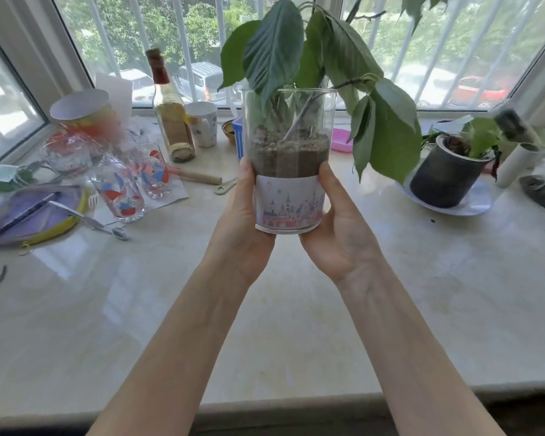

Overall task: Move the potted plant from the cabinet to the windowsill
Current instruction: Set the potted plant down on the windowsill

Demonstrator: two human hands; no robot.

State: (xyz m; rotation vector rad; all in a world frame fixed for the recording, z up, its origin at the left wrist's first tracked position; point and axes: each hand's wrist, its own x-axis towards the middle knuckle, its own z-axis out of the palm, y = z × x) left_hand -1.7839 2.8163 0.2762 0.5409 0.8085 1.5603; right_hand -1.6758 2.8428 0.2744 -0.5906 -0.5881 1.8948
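Observation:
The potted plant is a clear glass jar with brown soil, a castle-print band round its lower half and large green leaves spilling over the rim. I hold it upright in the air above the pale marble windowsill. My left hand grips its left side and my right hand grips its right side, with fingers wrapped behind the jar. The jar's base hangs clear of the sill surface.
Left of the jar stand patterned drinking glasses, a tall bottle, a white cup and a purple pouch. At the right a dark potted plant sits on a saucer. The window with bars runs behind.

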